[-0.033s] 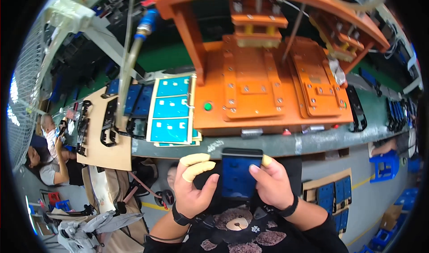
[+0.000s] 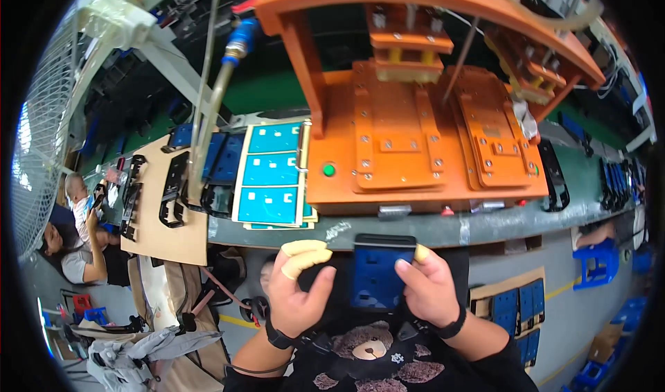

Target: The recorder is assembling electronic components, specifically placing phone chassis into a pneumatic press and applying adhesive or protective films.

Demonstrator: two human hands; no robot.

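Left of the orange press fixture [image 2: 415,135], a stack of blue film sheets [image 2: 271,177] lies on the worktop [image 2: 499,225]. Below the fixture, the left hand [image 2: 299,296] is released, its capped fingers [image 2: 305,257] just beside the blue panel [image 2: 379,274]. The right hand [image 2: 429,288] grasps this panel by its right edge.
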